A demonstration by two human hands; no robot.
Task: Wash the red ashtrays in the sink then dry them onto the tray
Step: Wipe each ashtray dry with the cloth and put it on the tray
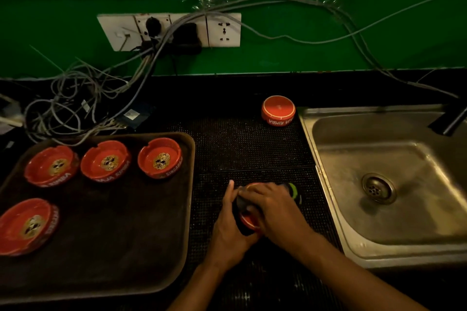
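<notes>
We're drying a round red glazed ashtray [249, 219] on the black studded mat [252, 149] between sink and tray: left hand [227, 230] cups its side to steady it, right hand [267, 207] presses a dark cloth [241, 206] over it, for a short move to the brown tray [188, 184].

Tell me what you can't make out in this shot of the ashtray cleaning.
Head view only:
- Held ashtray: mostly covered by the left hand, right hand and a dark cloth.
- Faucet: cut off by the right edge.
- Upside-down ashtray: inside hidden.
- Nearest tray ashtray: clipped by the left edge.
</notes>
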